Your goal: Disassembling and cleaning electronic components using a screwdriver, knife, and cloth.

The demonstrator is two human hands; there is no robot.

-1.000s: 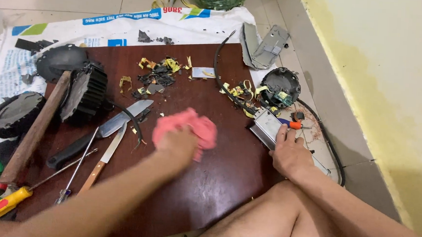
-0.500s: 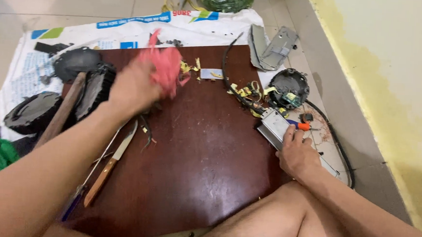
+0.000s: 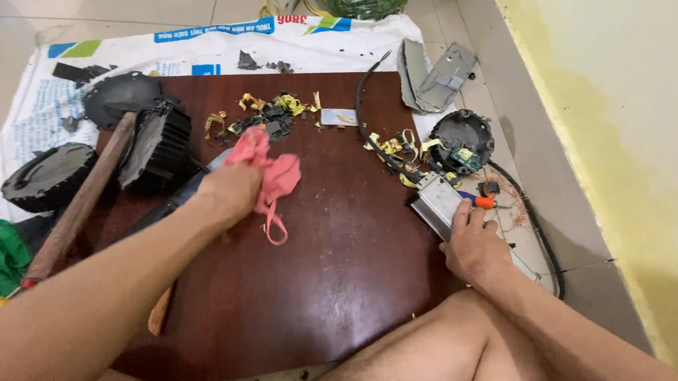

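My left hand (image 3: 231, 192) grips a crumpled pink rag (image 3: 272, 175) and holds it on the dark red-brown board (image 3: 318, 290), just below a heap of yellow and black scraps (image 3: 262, 113). A loop of the rag hangs toward me. My right hand (image 3: 474, 248) rests on a grey metal box (image 3: 435, 203) at the board's right edge, its fingers next to a small orange-handled tool (image 3: 481, 200). Whether those fingers grip the tool I cannot tell.
A long wooden-handled hammer (image 3: 79, 200) and black round ribbed parts (image 3: 156, 138) lie at the left. A black round housing (image 3: 461, 139) with a cable (image 3: 538, 232) sits at right. A printed white sheet (image 3: 207, 44) lies under the board. My bare knee (image 3: 431, 350) is in front.
My left hand with the pink rag swept from the board's middle up toward the far left, then came back down to the left-centre. My right hand stayed on the grey box.
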